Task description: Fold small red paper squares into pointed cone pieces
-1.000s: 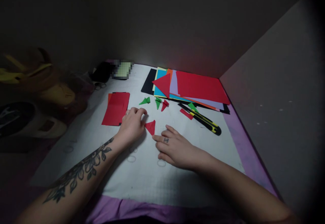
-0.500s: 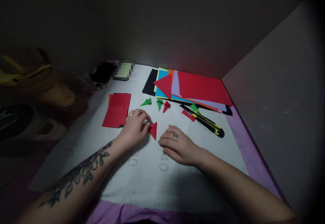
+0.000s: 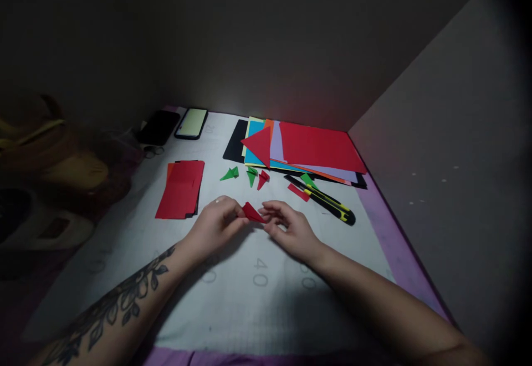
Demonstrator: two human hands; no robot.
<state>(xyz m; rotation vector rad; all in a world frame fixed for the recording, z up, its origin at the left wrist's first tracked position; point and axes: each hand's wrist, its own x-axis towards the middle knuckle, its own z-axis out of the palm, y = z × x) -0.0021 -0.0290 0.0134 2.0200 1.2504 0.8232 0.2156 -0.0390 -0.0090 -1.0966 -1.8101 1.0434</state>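
Observation:
Between my two hands is a small folded piece of red paper (image 3: 252, 213), roughly triangular. My left hand (image 3: 216, 223) pinches its left end between thumb and fingers. At its right tip, the curled thumb and fingers of my right hand (image 3: 293, 227) close on the paper. Just beyond lie two small folded green paper pieces (image 3: 230, 174) and a similar red one (image 3: 262, 180). A stack of red paper rectangles (image 3: 180, 190), with orange and black edges showing, rests left of my left hand.
Coloured sheets (image 3: 322, 147) are piled at the back, a red triangle (image 3: 260, 145) on top. A black and yellow utility knife (image 3: 328, 202) lies at right by red and green scraps. A phone (image 3: 192, 123) and a dark object (image 3: 158, 128) are back left. Walls stand behind and right.
The red paper has turned, its point now aiming right instead of toward me. My right hand has come up to the paper's tip, its fingers curling. The view has shifted slightly.

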